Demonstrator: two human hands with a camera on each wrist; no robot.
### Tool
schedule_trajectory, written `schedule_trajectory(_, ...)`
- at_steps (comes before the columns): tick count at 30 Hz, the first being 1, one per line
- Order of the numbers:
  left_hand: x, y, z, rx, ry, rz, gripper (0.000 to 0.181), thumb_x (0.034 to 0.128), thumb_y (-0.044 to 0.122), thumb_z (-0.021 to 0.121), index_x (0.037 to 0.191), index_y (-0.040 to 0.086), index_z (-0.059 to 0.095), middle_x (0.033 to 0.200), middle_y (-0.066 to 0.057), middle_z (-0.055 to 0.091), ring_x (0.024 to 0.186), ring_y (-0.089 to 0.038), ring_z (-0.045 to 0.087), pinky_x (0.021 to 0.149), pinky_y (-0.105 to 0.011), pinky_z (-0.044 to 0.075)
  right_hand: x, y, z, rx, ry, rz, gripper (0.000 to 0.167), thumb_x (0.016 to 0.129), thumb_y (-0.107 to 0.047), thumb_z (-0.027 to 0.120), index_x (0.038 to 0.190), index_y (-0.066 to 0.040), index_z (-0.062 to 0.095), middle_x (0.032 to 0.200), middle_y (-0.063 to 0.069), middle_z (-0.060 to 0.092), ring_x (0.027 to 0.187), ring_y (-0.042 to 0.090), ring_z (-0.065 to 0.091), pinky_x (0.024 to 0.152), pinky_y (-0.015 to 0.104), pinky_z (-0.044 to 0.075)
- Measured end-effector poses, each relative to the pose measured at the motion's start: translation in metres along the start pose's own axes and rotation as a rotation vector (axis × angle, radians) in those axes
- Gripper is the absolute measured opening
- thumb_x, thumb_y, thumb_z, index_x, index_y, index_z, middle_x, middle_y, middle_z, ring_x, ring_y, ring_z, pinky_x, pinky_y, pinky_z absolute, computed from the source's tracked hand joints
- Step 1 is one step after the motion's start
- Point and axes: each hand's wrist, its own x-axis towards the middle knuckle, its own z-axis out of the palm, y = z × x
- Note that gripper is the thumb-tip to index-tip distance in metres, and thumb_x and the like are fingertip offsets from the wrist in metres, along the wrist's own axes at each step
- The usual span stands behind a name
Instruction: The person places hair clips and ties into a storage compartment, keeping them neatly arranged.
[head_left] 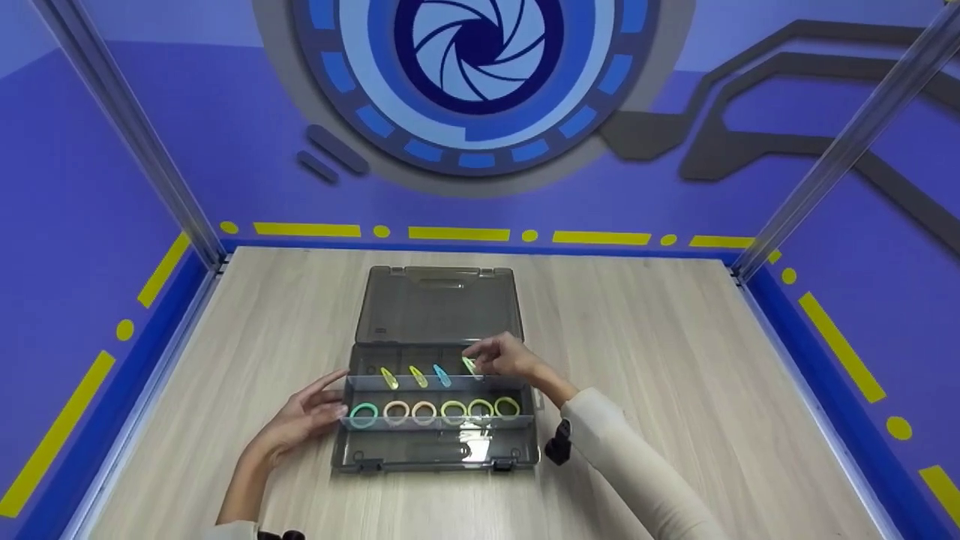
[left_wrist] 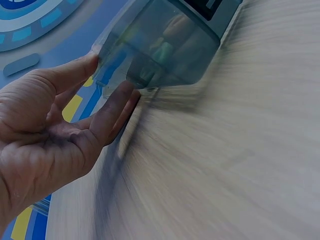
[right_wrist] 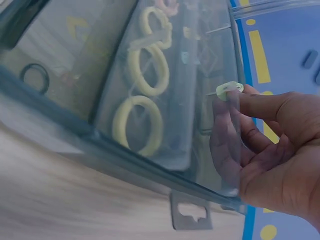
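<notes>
A smoky see-through storage case (head_left: 435,454) lies on the table with its lid (head_left: 442,304) swung back. My right hand (head_left: 504,355) pinches a pale green hair clip (right_wrist: 230,90) over the right end of the back compartment. Two yellow hair clips (head_left: 418,376) and a blue hair clip (head_left: 442,376) stand in a row left of it. The middle compartment holds a row of hair ties: a green one (head_left: 364,415), two peach ones (head_left: 424,413) and several yellow ones (head_left: 507,407). My left hand (head_left: 304,412) touches the case's left side with its fingers extended.
The front compartment has two latches (head_left: 502,465) along its edge. A hanging tab (right_wrist: 191,212) sticks out from the case's right side. Blue printed walls (head_left: 480,202) bound the wooden table (head_left: 637,330) at the back and both sides.
</notes>
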Motion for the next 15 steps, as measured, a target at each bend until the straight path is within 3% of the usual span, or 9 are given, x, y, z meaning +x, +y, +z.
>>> schedule_trajectory(4,-0.001,-0.001,-0.001,-0.002,-0.002,-0.009,0.075,0.0988,0.019,0.069,0.162,0.016,0.028,0.148,-0.024,0.045,0.119,-0.017,0.056,0.100,-0.030,0.051,0.004,0.003,0.008,-0.105,0.010,-0.024,0.026,0.085,0.018,0.067,0.110,0.014,0.072,0.091,0.032,0.073,0.071,0.004,0.064,0.060,0.011,0.043)
schedule_trajectory(11,0.000,0.000,-0.001,0.005,0.009,-0.018,0.076,0.0981,0.019,0.070,0.162,0.015,0.029,0.150,-0.024,0.043,0.123,-0.019,0.055,0.103,-0.034,0.051,0.009,0.007,0.014,-0.220,0.078,0.013,0.023,0.082,0.016,0.068,0.103,0.010,0.076,0.086,0.026,0.076,0.069,0.014,0.069,0.055,0.011,0.039)
schedule_trajectory(15,0.000,0.001,-0.001,0.006,0.000,-0.006,0.076,0.0978,0.020,0.070,0.162,0.015,0.029,0.151,-0.025,0.042,0.124,-0.020,0.054,0.102,-0.034,0.050,0.011,0.007,0.014,-0.266,0.102,0.031,0.021,0.082,0.014,0.070,0.101,0.009,0.077,0.085,0.024,0.077,0.066,0.009,0.066,0.054,0.011,0.039)
